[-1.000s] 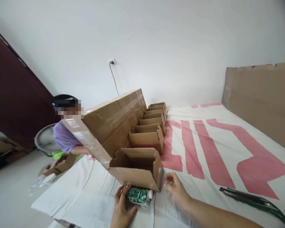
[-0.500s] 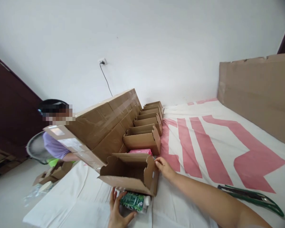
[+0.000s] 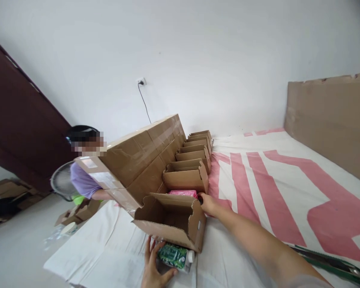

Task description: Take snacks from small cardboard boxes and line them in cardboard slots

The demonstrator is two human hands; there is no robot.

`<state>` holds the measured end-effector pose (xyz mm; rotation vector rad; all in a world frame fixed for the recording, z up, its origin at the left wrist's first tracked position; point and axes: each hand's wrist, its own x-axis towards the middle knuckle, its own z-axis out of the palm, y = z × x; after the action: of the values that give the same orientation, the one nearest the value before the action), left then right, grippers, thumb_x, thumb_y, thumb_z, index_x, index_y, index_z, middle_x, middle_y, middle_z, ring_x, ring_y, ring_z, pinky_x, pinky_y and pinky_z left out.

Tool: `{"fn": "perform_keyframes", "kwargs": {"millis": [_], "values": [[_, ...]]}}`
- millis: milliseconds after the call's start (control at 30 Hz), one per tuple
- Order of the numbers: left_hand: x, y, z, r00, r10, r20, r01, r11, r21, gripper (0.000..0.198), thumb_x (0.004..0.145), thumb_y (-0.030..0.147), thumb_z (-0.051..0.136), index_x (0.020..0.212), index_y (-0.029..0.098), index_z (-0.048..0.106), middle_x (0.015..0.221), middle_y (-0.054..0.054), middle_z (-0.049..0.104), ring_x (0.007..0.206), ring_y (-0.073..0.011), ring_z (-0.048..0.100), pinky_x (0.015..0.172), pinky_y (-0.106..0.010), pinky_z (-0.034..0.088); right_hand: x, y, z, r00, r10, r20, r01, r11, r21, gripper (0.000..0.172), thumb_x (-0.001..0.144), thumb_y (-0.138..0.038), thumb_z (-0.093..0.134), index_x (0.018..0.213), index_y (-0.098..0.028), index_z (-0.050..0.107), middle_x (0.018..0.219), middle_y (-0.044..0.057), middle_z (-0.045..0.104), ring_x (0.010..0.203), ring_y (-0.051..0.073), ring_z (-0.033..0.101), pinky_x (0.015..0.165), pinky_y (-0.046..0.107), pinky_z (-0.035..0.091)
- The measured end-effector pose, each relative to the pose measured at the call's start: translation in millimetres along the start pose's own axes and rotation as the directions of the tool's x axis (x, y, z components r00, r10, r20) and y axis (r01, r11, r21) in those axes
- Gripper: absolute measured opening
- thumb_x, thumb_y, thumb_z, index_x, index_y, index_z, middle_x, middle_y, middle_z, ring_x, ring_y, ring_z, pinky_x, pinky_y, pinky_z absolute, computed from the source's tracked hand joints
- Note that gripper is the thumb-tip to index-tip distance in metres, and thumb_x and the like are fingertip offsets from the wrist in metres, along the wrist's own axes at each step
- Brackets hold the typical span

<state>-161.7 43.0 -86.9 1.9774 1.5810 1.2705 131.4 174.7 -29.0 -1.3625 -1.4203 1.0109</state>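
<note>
My left hand (image 3: 154,267) lies at the bottom edge with thumb and fingers curled around a green printed carton with a white cap (image 3: 176,257). Just behind it an open brown cardboard box (image 3: 174,222) is tipped up on its near edge. My right hand (image 3: 208,203) reaches past the box's far right corner, fingers bent toward a pink packet (image 3: 183,193) that shows behind the box. I cannot make out whether those fingers grip anything.
A row of several open small cardboard boxes (image 3: 192,164) runs back along long taped cartons (image 3: 144,154). Another person in a purple top (image 3: 83,180) sits beyond the cartons at left. A cardboard sheet (image 3: 330,120) leans at right. Green strips (image 3: 333,266) lie on the white-and-pink cloth (image 3: 273,180).
My right hand moved from beside the box's near corner forward to its far corner by the pink packet. The box tipped up. My left hand stayed on the green carton.
</note>
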Motion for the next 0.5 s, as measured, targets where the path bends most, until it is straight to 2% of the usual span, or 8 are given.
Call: {"fn": "perform_keyframes", "kwargs": {"millis": [100, 133, 300, 400, 500], "values": [[-0.7, 0.7, 0.5, 1.000, -0.004, 0.013, 0.004, 1.000, -0.013, 0.071, 0.060, 0.056, 0.081, 0.117, 0.021, 0.059, 0.162, -0.017, 0.017, 0.143, -0.0460, 0.035, 0.114, -0.064, 0.033, -9.5, -0.8, -8.2, 0.999, -0.003, -0.049, -0.003, 0.993, -0.117, 0.015, 0.070, -0.014, 0.071, 0.083, -0.022, 0.070, 0.087, 0.005, 0.076, 0.091, 0.025, 0.068, 0.078, 0.031, 0.044], [-0.8, 0.5, 0.6, 1.000, -0.003, 0.016, 0.003, 1.000, -0.014, 0.070, 0.061, 0.055, 0.081, 0.118, 0.021, 0.058, 0.162, -0.017, 0.017, 0.143, -0.0457, 0.035, 0.114, -0.064, 0.034, -12.0, -0.8, -10.6, 0.998, -0.005, -0.062, -0.004, 0.990, -0.143, 0.011, 0.072, -0.012, 0.067, 0.078, -0.021, 0.070, 0.083, 0.005, 0.075, 0.088, 0.024, 0.068, 0.077, 0.030, 0.043], [0.2, 1.8, -1.1, 0.999, -0.015, 0.035, 0.014, 1.000, 0.023, 0.068, 0.060, 0.050, 0.082, 0.117, 0.021, 0.059, 0.162, -0.016, 0.018, 0.143, -0.0433, 0.036, 0.114, -0.060, 0.037, -15.8, 0.5, -12.7, 0.991, -0.016, -0.130, -0.002, 0.990, -0.141, 0.011, 0.073, -0.012, 0.063, 0.071, -0.022, 0.064, 0.071, -0.001, 0.069, 0.075, 0.018, 0.062, 0.069, 0.027, 0.039], [0.8, 7.0, -3.6, 0.998, -0.025, 0.051, 0.022, 0.998, 0.058, 0.068, 0.061, 0.049, 0.082, 0.118, 0.021, 0.059, 0.162, -0.015, 0.017, 0.143, -0.0426, 0.036, 0.114, -0.059, 0.037, -21.2, 2.7, -8.7, 0.980, -0.007, -0.200, -0.003, 0.999, -0.049, 0.005, 0.076, -0.018, 0.060, 0.075, -0.023, 0.060, 0.074, 0.000, 0.067, 0.075, 0.019, 0.061, 0.070, 0.029, 0.043], [0.8, 13.6, -5.7, 0.997, -0.040, 0.060, 0.036, 0.997, 0.066, 0.067, 0.061, 0.047, 0.082, 0.119, 0.022, 0.059, 0.163, -0.014, 0.016, 0.144, -0.0416, 0.036, 0.114, -0.059, 0.037, -41.5, 2.9, -4.2, 0.971, -0.018, -0.240, 0.035, 0.997, 0.066, 0.005, 0.079, -0.025, 0.056, 0.083, -0.023, 0.057, 0.082, 0.002, 0.067, 0.077, 0.020, 0.061, 0.072, 0.032, 0.047]]}}
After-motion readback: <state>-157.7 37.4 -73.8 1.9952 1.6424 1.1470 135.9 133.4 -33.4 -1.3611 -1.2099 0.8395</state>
